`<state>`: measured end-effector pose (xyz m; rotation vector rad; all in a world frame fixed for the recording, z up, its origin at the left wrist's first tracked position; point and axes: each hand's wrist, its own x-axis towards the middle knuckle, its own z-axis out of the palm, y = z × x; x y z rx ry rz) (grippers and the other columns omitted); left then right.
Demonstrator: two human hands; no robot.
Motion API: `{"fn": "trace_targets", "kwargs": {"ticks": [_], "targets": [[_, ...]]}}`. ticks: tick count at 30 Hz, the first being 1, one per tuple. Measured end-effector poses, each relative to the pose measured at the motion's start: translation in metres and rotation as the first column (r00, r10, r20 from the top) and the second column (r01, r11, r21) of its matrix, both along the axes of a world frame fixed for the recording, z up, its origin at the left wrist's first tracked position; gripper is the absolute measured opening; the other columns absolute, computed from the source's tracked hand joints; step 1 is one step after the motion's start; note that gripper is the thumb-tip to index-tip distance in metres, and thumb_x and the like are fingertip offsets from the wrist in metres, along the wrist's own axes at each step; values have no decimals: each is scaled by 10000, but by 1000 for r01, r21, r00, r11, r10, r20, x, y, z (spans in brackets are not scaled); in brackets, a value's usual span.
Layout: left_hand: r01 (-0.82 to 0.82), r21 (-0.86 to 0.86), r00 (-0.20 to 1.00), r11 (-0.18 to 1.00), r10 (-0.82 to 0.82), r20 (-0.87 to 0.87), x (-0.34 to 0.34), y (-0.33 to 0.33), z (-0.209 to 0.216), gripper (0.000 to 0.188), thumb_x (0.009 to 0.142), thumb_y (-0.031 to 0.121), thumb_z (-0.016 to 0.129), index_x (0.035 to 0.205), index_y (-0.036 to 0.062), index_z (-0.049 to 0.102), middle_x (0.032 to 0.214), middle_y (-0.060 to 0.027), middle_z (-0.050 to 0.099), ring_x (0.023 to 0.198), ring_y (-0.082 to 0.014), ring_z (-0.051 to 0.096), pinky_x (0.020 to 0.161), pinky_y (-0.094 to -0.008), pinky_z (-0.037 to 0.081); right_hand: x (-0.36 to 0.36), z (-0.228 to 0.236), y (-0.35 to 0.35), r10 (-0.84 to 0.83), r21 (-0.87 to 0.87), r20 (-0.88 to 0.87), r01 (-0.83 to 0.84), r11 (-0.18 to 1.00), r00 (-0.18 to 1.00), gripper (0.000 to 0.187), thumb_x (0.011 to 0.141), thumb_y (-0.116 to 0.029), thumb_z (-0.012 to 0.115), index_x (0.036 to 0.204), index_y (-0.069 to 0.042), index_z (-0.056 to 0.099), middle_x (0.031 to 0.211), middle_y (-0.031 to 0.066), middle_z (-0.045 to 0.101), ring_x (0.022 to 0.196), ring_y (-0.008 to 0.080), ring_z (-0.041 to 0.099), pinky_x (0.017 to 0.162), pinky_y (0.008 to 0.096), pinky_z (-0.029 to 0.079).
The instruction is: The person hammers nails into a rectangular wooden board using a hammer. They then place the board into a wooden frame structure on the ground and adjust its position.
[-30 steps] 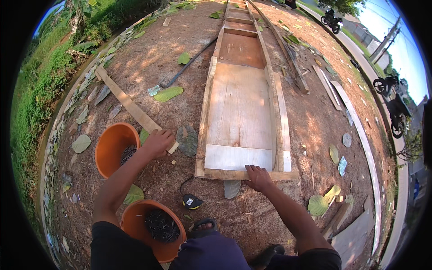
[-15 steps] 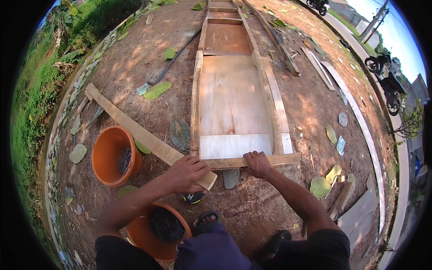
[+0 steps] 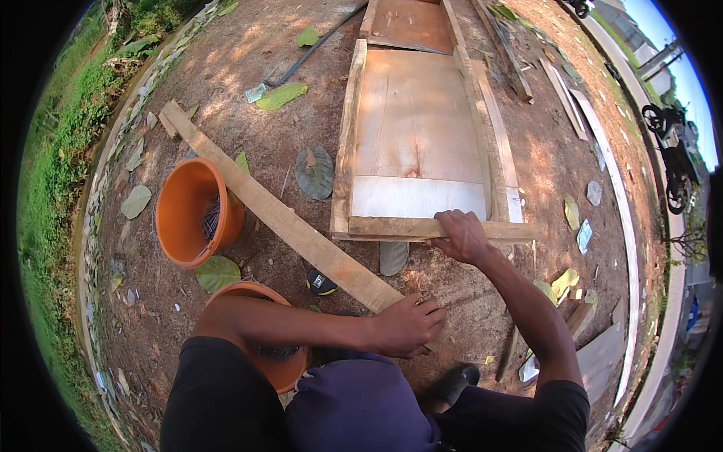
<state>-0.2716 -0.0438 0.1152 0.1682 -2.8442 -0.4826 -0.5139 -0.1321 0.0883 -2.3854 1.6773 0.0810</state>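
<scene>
A long wooden plank [image 3: 279, 218] runs diagonally from the far left toward me. My left hand [image 3: 410, 324] is closed at its near end, and its fingers hide the tip of the plank. My right hand [image 3: 463, 235] grips the crosspiece [image 3: 392, 227] at the near end of a long wooden frame, fingers over the top and thumb lower down. Inside the frame's side rails lies a plywood panel [image 3: 414, 120] with a pale strip along its near end. A black and yellow tape measure [image 3: 321, 282] lies on the ground beside the plank.
One orange bucket [image 3: 177, 226] with nails stands left of the plank; another orange bucket [image 3: 282, 369] is partly under my left forearm. Loose boards [image 3: 520, 75] and a long pale strip [image 3: 614, 188] lie at the right. Big leaves [image 3: 314, 172] litter the dirt. Motorbikes stand beyond.
My left hand has moved nearer to me and rightward, and the plank's near end has come with it, away from the frame's corner. My right hand stays on the crosspiece. The view has tilted down.
</scene>
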Motion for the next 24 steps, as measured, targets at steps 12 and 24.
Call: {"fn": "trace_targets", "kwargs": {"ticks": [12, 24], "targets": [[23, -6, 999, 1000, -22, 43, -52, 22, -43, 356, 744, 297, 717, 973, 25, 698, 1039, -95, 562, 1021, -253, 533, 784, -395, 432, 9, 46, -10, -30, 67, -1, 30, 997, 1000, 480, 858, -385, 757, 1133, -51, 549, 1000, 144, 668, 987, 319, 646, 865, 469, 478], [-36, 672, 928, 740, 274, -252, -209, -31, -101, 473, 946, 285, 567, 1285, -45, 569, 1354, -217, 550, 1310, -388, 480, 1080, -569, 379, 62, 66, -22, -37, -14, 105, 39, 999, 994, 593, 847, -425, 772, 1224, -9, 580, 1009, 174, 684, 985, 359, 676, 850, 494, 521]]}}
